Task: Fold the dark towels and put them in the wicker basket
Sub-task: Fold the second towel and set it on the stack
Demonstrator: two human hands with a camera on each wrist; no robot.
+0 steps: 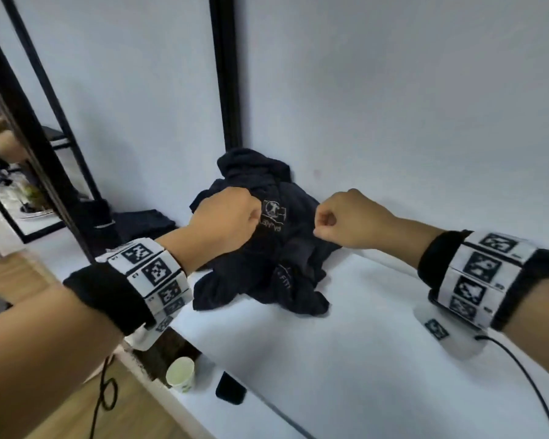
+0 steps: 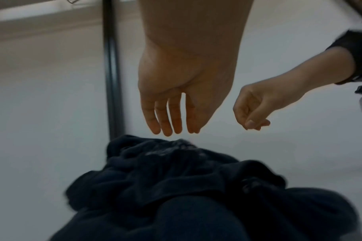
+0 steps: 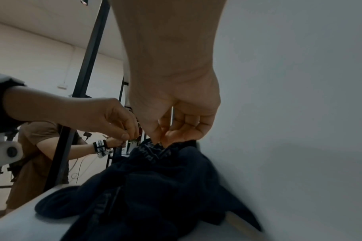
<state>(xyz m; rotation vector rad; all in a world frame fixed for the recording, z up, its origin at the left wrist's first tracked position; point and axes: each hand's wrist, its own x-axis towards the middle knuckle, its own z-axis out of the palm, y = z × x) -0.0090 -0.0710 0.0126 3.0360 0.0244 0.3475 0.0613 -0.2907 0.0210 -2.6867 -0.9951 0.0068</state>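
Note:
A heap of crumpled dark towels [image 1: 276, 248] lies on the white table [image 1: 346, 359], pushed into the corner against the wall. One towel carries a white printed logo. My left hand [image 1: 232, 217] hangs just above the heap's top; in the left wrist view its fingers [image 2: 171, 128] point straight down, relaxed, a short gap above the towels [image 2: 176, 187], holding nothing. My right hand [image 1: 327, 221] hovers to the right at the same height. Its fingers [image 2: 254, 125] are curled with the thumb against them and no cloth between. No wicker basket is in view.
A small stack of folded dark cloth [image 1: 143, 223] sits left of the heap beside a black post [image 1: 225, 71]. A paper cup [image 1: 180, 373] and a black object [image 1: 230, 392] stand near the table's front edge. A cable [image 1: 520, 375] runs at right. Another person [image 3: 31, 146] works beyond the frame.

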